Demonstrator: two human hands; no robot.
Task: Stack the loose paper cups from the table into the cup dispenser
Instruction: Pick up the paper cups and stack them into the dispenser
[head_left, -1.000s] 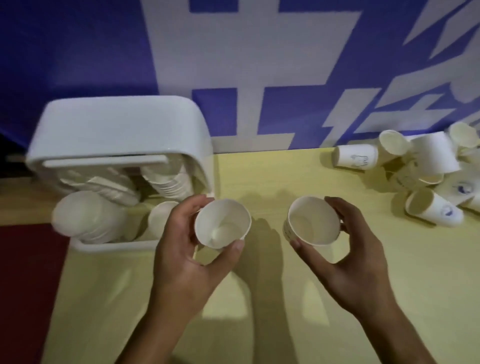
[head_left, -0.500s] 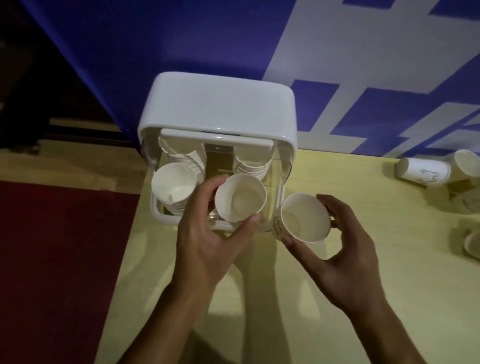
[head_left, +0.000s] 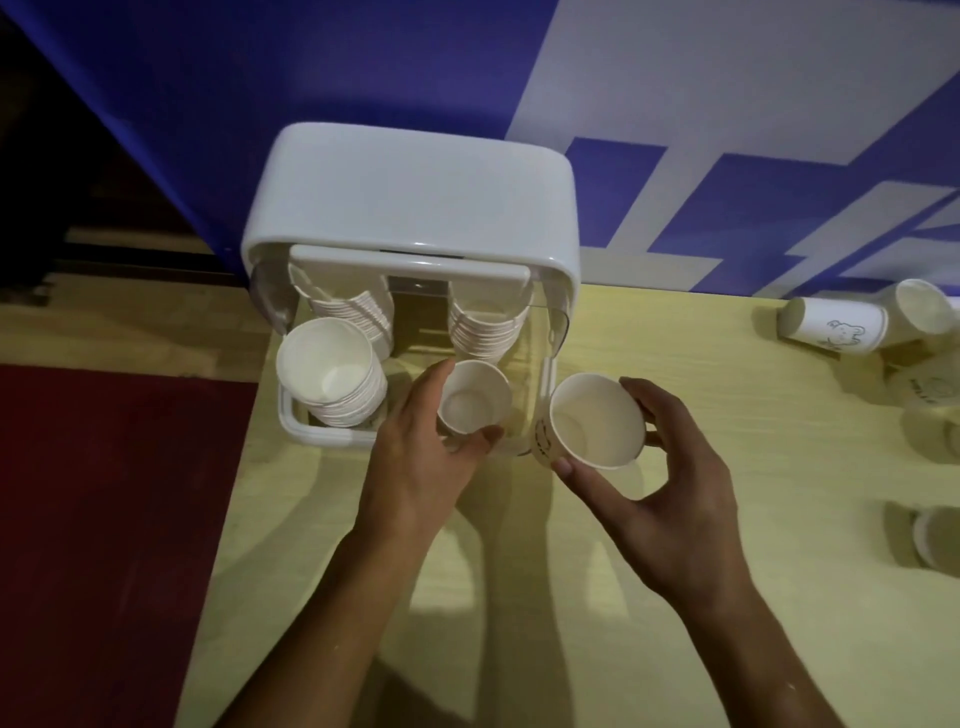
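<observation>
Gripping: left hand (head_left: 415, 457), left cup (head_left: 474, 396) | right hand (head_left: 670, 483), right cup (head_left: 592, 421) | edge cups (head_left: 935, 535) blurred, cropped

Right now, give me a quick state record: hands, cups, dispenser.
left hand: grips a paper cup at the dispenser's front, just under the right stack
right hand: holds a second cup, mouth up, beside the dispenser
dispenser: white, open-fronted; left stack and right stack inside
loose cups: several lying on the table at far right
nesting: cannot tell whether the paper cup is seated yet
</observation>
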